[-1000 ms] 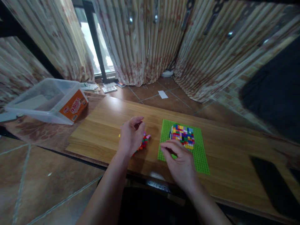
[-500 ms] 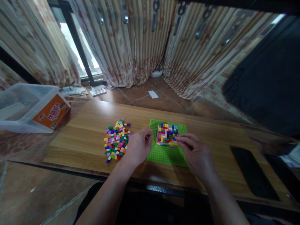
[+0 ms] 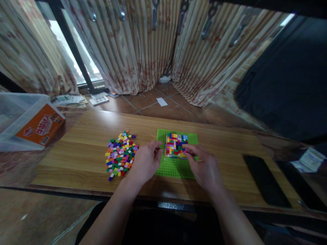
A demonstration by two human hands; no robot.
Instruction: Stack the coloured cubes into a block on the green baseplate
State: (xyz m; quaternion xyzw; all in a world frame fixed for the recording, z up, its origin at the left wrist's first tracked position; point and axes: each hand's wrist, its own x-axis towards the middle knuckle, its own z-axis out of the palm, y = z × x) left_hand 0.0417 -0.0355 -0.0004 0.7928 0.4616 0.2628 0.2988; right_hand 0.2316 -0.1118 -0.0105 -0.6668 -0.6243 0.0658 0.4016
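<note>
A green studded baseplate [image 3: 173, 169] lies on the wooden table, bearing a low block built of many-coloured toy bricks [image 3: 176, 144]. At the right side of that block, the thumb and forefinger of my right hand [image 3: 204, 166] are pinched on what looks like a small toy brick, mostly hidden by the fingertips. My left hand [image 3: 145, 160] hovers by the plate's left edge with curled fingers, thumb near forefinger; whatever may be between them is hidden. Just left of it is a loose pile of small coloured bricks [image 3: 121, 154].
A clear plastic bin [image 3: 22, 119] with an orange label stands at the far left. On the table's right lies a dark phone-like slab [image 3: 265, 180], with another dark object beyond it. Papers [image 3: 99, 99] lie on the floor before the striped curtains [image 3: 127, 51].
The camera view has turned slightly, so the whole scene sits further left. Relative to the baseplate both hands keep nearly the same places, the right one still at the block's right side.
</note>
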